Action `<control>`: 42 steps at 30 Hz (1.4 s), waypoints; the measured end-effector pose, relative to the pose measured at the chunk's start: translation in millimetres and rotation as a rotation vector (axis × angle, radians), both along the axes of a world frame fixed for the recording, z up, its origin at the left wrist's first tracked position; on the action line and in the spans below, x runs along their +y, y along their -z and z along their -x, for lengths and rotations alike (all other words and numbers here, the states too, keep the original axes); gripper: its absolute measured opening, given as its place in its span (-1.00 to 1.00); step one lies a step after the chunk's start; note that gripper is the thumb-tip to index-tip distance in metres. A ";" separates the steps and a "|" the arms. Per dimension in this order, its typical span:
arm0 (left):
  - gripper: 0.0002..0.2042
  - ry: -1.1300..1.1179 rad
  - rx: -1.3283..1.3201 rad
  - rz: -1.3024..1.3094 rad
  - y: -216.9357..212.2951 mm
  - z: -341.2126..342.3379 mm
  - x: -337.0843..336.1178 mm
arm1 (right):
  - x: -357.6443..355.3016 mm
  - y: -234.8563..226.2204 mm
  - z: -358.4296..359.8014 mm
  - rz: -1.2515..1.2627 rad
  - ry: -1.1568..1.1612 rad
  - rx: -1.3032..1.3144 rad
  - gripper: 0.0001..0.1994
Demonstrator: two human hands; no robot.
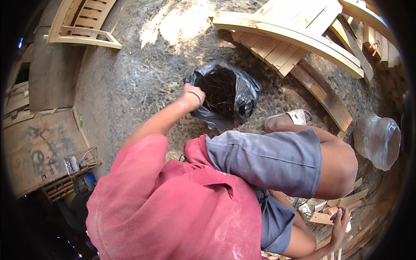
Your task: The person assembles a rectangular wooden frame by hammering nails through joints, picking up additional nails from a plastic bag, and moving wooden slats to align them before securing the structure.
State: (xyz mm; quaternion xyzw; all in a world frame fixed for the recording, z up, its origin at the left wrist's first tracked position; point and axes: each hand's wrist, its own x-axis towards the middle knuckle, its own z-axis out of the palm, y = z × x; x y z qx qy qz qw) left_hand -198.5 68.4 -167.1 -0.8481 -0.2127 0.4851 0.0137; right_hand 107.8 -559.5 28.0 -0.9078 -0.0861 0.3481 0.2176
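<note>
My left hand (193,96) is closed on the left rim of a black plastic bag (248,86), which stands on the ground with its mouth facing up. Inside the bag lies dark, stringy dry material (219,89); its exact kind is unclear. Far over at the lower right, my right hand (340,223) is beside a small heap of wood offcuts (321,218). Its fingers are stretched out and partly apart, with nothing visible held in them.
Slatted wooden furniture (277,32) with a curved rail stands at the upper right, a curved plank (323,93) below it. A large clear plastic bottle (376,141) sits at the right. Another slatted wooden frame (86,26) is at the upper left; a wooden board (43,147) lies left.
</note>
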 end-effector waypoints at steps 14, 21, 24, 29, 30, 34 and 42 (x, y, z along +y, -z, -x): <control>-0.46 -0.376 -0.398 -0.291 -92.0 -29.5 40.3 | -9.6 1.0 2.2 -0.039 0.097 0.024 -0.77; -0.76 -0.172 -0.278 0.057 -31.1 -69.4 -5.6 | 10.1 -5.1 -1.3 -0.006 0.021 0.005 -0.77; -0.77 -0.208 -0.161 -0.077 27.2 -32.0 22.0 | 6.2 -2.1 2.9 -0.016 0.037 0.005 -0.76; -0.64 -0.300 -0.189 -0.120 50.7 40.4 32.8 | -20.6 6.2 2.6 -0.067 0.122 0.058 -0.76; -0.65 -0.347 -0.214 -0.094 49.1 45.6 29.9 | -24.8 5.4 1.9 -0.080 0.120 0.050 -0.76; -0.71 -0.397 -0.426 -0.104 67.9 66.1 23.8 | -16.8 4.2 1.4 -0.076 0.091 0.045 -0.76; -0.79 -0.532 -0.858 0.014 46.8 65.9 31.9 | 8.1 -5.2 -2.7 0.008 0.042 0.002 -0.75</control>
